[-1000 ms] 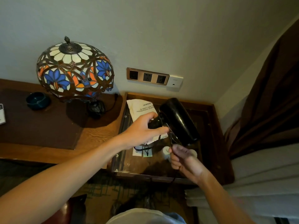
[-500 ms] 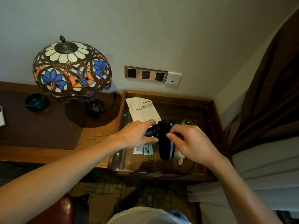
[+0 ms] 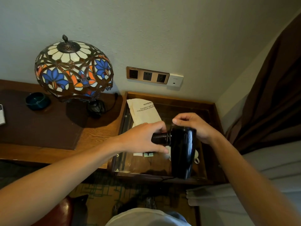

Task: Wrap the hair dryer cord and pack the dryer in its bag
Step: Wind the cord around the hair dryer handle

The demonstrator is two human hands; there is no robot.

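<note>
Just right of centre in the frame, the glossy black hard-plastic hair dryer (image 3: pixel 182 154) is held in the air above the low dark-wood table (image 3: pixel 211 144) with a raised rim, its fat barrel running down toward the lower edge of the picture and its short handle sticking out to the left. The left hand (image 3: pixel 143 139) is closed around that handle, thumb on the near side and fingers curled over the far side. The right hand (image 3: pixel 193 126) sits against the upper right of the barrel, with thumb and forefinger pinched together at the top; something thin may be between them, but I cannot tell whether it is the cord. The cord itself is mostly hidden; only a dark line shows under the barrel at the table's near edge. The shell looks rigid and smooth, so it will probably slip in a loose hold; the ribbed-looking handle seems the safer place to grip, as the left hand does. It is likely of moderate weight, nose-heavy, while the cord should be limp and springy, wanting tension as it winds. The cream fabric bag with printed lettering (image 3: pixel 143 111) lies flat on the table at upper left of the dryer, partly under the left hand; it appears soft and will need holding open.
</note>
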